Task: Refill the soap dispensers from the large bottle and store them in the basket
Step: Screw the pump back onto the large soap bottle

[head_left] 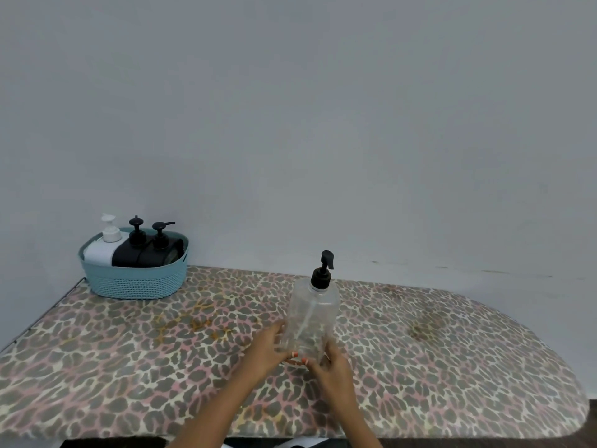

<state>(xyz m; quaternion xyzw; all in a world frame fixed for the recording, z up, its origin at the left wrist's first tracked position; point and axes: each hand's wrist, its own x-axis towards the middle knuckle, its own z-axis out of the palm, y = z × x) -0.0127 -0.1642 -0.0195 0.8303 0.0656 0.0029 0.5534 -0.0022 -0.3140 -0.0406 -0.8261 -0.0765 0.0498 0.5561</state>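
A large clear bottle (312, 315) with a black pump top stands upright on the leopard-print surface near the middle. My left hand (266, 349) holds its lower left side, and my right hand (329, 362) holds its lower right side. At the back left sits a light blue basket (135, 281). Inside it stand a white dispenser (103, 245) with a white pump and two black dispensers (132, 250) (161, 250) with black pumps.
The leopard-print surface (452, 367) runs wide, with a rounded right end and a front edge close to me. A plain grey wall (290, 124) rises right behind it. Yellowish stains (200, 321) mark the cloth left of the bottle.
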